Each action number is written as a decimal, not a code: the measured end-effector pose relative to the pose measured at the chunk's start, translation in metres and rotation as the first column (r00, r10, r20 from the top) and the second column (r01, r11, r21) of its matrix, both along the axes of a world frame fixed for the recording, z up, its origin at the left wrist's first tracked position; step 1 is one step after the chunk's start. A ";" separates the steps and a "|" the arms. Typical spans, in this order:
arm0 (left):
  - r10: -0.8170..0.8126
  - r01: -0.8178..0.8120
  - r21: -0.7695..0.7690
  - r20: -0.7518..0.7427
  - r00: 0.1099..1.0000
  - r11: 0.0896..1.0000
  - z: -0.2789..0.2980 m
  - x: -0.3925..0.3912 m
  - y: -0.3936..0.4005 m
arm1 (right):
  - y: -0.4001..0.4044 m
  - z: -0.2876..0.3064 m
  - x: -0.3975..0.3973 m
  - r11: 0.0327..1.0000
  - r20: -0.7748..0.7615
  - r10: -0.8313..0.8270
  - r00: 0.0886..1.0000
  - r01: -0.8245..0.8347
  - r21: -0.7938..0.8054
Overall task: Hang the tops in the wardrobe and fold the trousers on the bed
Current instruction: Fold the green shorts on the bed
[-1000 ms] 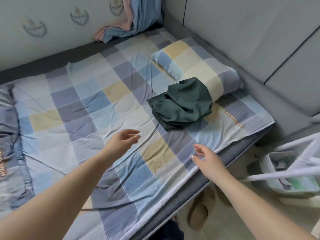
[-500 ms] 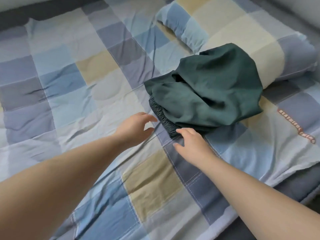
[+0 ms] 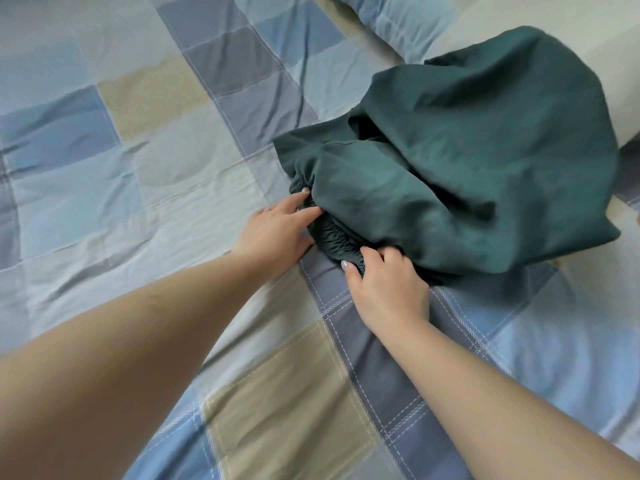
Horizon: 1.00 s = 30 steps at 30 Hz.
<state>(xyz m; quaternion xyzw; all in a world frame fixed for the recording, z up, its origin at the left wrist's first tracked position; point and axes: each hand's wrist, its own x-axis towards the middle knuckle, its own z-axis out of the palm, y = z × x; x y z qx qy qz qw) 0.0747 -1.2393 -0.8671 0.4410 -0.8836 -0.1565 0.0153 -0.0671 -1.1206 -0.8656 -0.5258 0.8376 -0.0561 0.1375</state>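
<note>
Dark green trousers lie crumpled in a heap on the checked bed cover, partly over the pillow. Their gathered elastic waistband faces me at the heap's near left edge. My left hand touches the left end of that waistband with fairly straight fingers, its thumb just below the elastic. My right hand grips the waistband's near edge, its fingers curled over the elastic. No tops and no wardrobe are in view.
A checked pillow in the same blue, grey and beige squares lies at the top right, under the far side of the trousers. The flat bed cover stretches to the left and towards me.
I have leaned in closer over the bed. Both hands moved forward from above the cover to the trousers' waistband, and the right hand closed on it.
</note>
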 end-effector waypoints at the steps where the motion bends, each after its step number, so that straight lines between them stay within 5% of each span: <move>1: 0.005 -0.005 -0.034 0.004 1.000 0.999 -0.002 -0.002 0.000 | 0.000 -0.001 -0.003 1.000 0.015 -0.005 1.000 0.005 0.001; 8: -0.009 -0.011 -0.242 -0.079 0.997 0.970 0.006 -0.012 0.006 | -0.003 0.002 -0.013 0.992 0.226 -0.125 0.966 0.116 0.051; 11: -0.060 0.041 -0.199 -0.092 0.994 0.979 0.020 -0.006 0.019 | 0.002 0.018 -0.014 0.984 0.301 -0.176 0.937 0.163 0.066; 16: -0.376 0.373 -0.311 0.051 0.925 0.874 0.067 0.020 0.038 | 0.046 0.067 -0.015 0.973 0.531 -0.211 0.821 0.228 0.034; 20: -0.557 0.567 -0.256 0.117 0.822 0.783 0.113 0.032 0.066 | 0.093 0.123 -0.011 0.979 0.612 -0.162 0.774 0.204 0.000; 30: -0.159 0.169 0.036 -0.182 0.970 0.985 0.244 0.077 0.169 | 0.217 0.280 0.031 0.969 0.585 -0.144 0.798 0.234 -0.081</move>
